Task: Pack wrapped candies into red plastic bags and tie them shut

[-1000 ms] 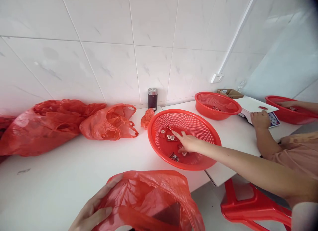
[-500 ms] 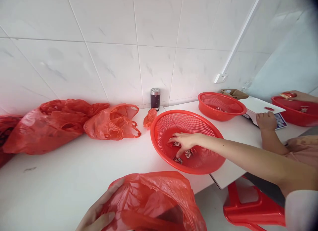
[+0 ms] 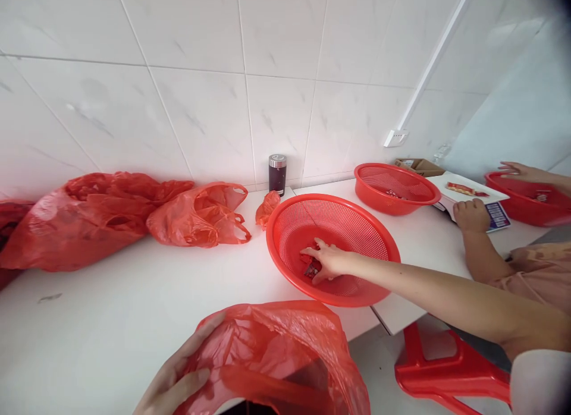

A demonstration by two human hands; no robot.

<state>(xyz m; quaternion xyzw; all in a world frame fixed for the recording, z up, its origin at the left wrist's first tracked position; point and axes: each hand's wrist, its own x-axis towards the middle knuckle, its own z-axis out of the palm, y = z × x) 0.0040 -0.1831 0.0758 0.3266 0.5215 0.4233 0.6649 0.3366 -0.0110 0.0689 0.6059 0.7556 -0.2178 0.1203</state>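
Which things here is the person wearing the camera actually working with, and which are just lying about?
In use:
- open red bag, held in the left hand
- perforated red basket
- small packets inside it, under the right hand

Apparently just lying about:
- dark tumbler by the wall
- small crumpled red bag
- red stool

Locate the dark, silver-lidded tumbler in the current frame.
In the head view, the tumbler stands by the tiled wall, just left of centre, behind the small crumpled red bag and the nearest red basket.
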